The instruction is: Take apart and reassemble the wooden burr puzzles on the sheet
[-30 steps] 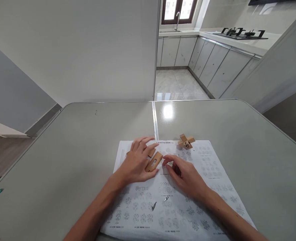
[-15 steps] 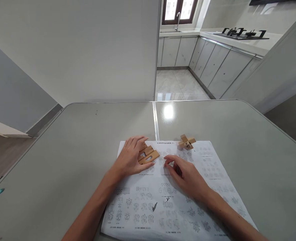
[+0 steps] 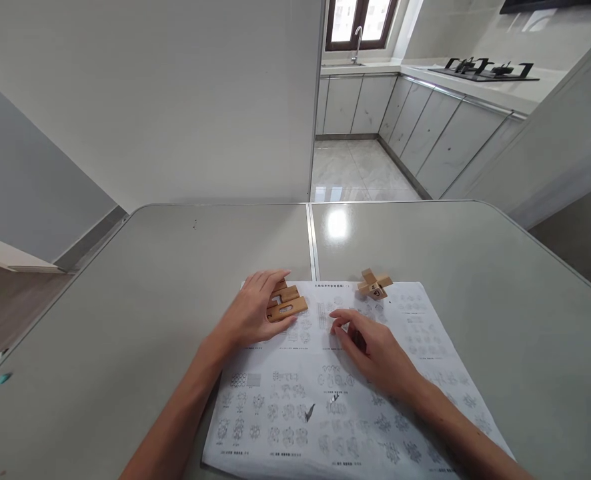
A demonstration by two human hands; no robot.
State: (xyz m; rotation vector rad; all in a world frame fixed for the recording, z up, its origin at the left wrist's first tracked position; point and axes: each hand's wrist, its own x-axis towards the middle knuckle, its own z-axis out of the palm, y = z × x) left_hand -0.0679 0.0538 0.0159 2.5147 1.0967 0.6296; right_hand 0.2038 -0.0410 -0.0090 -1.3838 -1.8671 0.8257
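My left hand (image 3: 251, 312) lies on a few loose wooden puzzle pieces (image 3: 286, 303) at the upper left of a printed paper sheet (image 3: 355, 413), with its fingers stretched over and around them. My right hand (image 3: 375, 353) rests on the sheet just right of them, fingers curled loosely, fingertips on the paper, holding nothing I can see. An assembled wooden cross puzzle (image 3: 374, 285) stands at the sheet's top edge, apart from both hands.
The sheet lies on a grey table (image 3: 140, 293) with a seam down its middle. A white wall stands behind the table. Beyond it a kitchen opens with cabinets (image 3: 440, 133), a sink tap and a stove top.
My left hand has slid the wooden pieces to the left and up across the sheet, gathering them together. My right hand has barely moved.
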